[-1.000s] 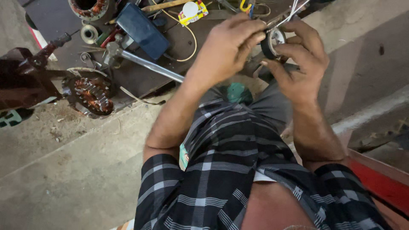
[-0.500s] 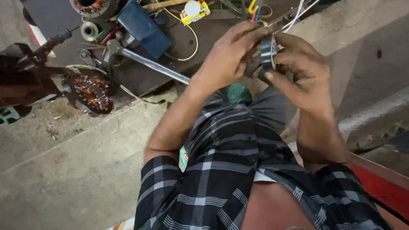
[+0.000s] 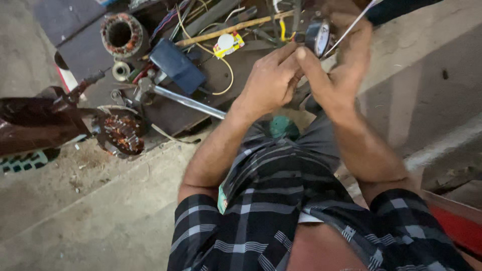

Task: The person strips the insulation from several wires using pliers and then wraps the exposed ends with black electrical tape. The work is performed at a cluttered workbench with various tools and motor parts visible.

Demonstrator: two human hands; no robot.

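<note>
Head view. Surface: a rough grey concrete floor is filling the lower left of the frame, with a concrete step rising at the right; a dark board is lying across the upper middle, carrying the loose parts.

Count:
- Copper-wound motor stators, two: one ring is sitting at the upper left, another is lying at the middle left, just beside a dark brown housing.
- Blue flat case, one, resting in the upper middle.
- Long metal tool with a shiny shaft, one, lying just below the blue case.
- Wooden stick, one, running along the upper edge.
- Small yellow-and-white packet, one, just under the stick.

Item in hand: a roll of black tape, small and round with a pale printed core, is being held at the upper right of centre, above the board. The right hand is gripping the roll with fingers curled around it. The left hand is closing narrow, its fingertips pinching at the roll's near edge. A thin pale wire is crossing just beside the roll.
</note>
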